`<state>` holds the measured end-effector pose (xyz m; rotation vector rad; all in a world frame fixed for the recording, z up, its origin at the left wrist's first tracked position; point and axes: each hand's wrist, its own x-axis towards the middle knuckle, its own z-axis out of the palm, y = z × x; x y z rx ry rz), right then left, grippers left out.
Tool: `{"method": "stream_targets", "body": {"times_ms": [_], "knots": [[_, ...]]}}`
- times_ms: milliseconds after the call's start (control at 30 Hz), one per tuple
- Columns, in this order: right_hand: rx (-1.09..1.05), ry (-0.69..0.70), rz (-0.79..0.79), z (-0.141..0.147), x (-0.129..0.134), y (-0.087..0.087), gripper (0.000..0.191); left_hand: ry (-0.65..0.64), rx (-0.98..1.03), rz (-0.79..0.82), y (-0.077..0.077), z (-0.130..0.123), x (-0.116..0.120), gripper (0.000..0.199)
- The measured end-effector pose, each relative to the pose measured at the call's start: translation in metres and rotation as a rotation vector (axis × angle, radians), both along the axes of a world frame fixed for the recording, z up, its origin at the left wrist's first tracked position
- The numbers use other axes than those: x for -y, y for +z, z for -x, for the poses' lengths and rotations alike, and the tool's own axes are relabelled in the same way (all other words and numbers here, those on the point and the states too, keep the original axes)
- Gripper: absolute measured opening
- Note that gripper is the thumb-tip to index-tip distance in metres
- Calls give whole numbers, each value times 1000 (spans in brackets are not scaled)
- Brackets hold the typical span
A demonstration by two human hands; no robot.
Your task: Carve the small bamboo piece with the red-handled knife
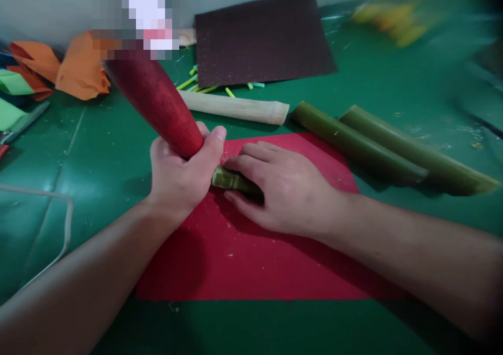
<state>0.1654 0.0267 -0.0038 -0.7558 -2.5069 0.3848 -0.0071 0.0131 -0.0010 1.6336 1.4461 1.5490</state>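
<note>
From my remote seat I've got the left hand wrapped round a thick, red, cylindrical handle, leaning up to the left — and here's the right hand, curled over a short, green bamboo piece! That piece sits over the flat red sheet, its end just beside the left hand — two slant-cut, green bamboo tubes lie beyond.

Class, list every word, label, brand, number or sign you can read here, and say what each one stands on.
None can be read.
Red stick, held bamboo, red mat, dark sheet: no lettering shows.
Pixelated area above the red stick: any text there is hidden.
Yellow item: too blurred to tell.
</note>
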Motion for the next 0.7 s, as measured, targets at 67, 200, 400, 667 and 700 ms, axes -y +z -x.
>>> {"method": "stream_targets", "body": {"times_ms": [67,200,400,667,700], "knots": [[8,0,0,0,0,0,29,-10,-13,-15,0,1,0,45],[23,1,28,0,0,0,29,0,-9,-26,-1,1,0,45],[33,-16,130,0,0,-1,30,-7,-25,5,1,1,3,44],[50,-45,151,0,-1,0,28,35,80,37,2,-1,3,42],[47,-44,153,0,-1,0,28,39,78,30,2,-2,2,42]]}}
